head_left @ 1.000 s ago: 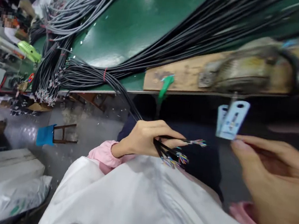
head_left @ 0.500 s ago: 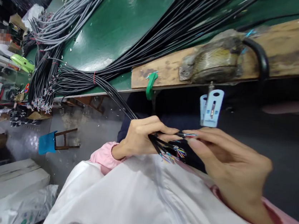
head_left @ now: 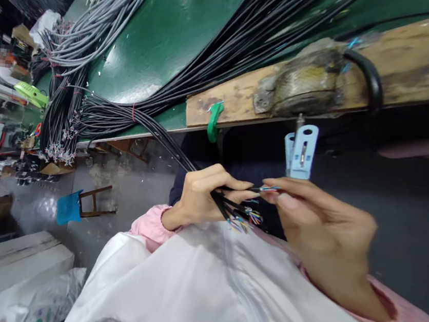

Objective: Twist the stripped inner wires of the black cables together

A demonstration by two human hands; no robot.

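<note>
My left hand [head_left: 203, 191] is closed around several black cables [head_left: 175, 149] that run from the bench down to my lap. Their stripped ends fan out below its fingers as thin coloured wires [head_left: 240, 224]. One cable end sticks out between the left thumb and forefinger. At that end my right hand [head_left: 323, 225] pinches the coloured inner wires [head_left: 270, 188] with thumb and forefinger. Just above the right fingers hangs a light-blue clip [head_left: 303, 153] at the edge of a wooden board [head_left: 237, 96].
A taped lump [head_left: 304, 86] and a green clamp [head_left: 214, 121] sit on the board. Bundles of black cables [head_left: 211, 57] and grey cables [head_left: 114, 20] lie across the green bench [head_left: 155, 35]. A blue stool [head_left: 69, 207] stands on the floor at left, near white boxes [head_left: 13, 262].
My right hand has shifted slightly left and changed the angle of its fingers on the wires. My left hand keeps its hold on the cables. The whole view has moved a little.
</note>
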